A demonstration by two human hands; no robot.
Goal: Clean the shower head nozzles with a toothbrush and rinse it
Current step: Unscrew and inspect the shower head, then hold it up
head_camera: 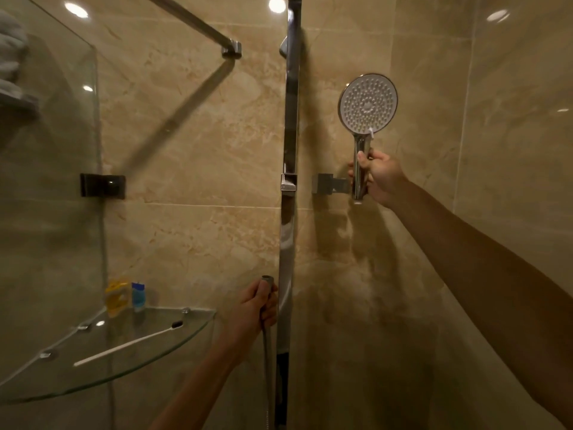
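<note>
The round chrome shower head (368,102) faces me with its grey nozzle disc, raised against the beige wall at the upper right. My right hand (376,178) grips its chrome handle just in front of the wall holder (328,184). Lower down, beside the vertical chrome rail (290,187), my left hand (257,307) is closed around the end of the shower hose (268,352), which hangs down from it. The hose end is apart from the handle. A white toothbrush (127,344) with a dark head lies on the glass corner shelf (173,346) at the lower left.
A yellow bottle (116,297) and a small blue bottle (138,297) stand at the back of the shelf. A glass panel (49,181) with a dark clamp (104,186) closes the left side. A chrome brace bar (198,23) runs overhead. Towels (12,57) sit beyond the glass.
</note>
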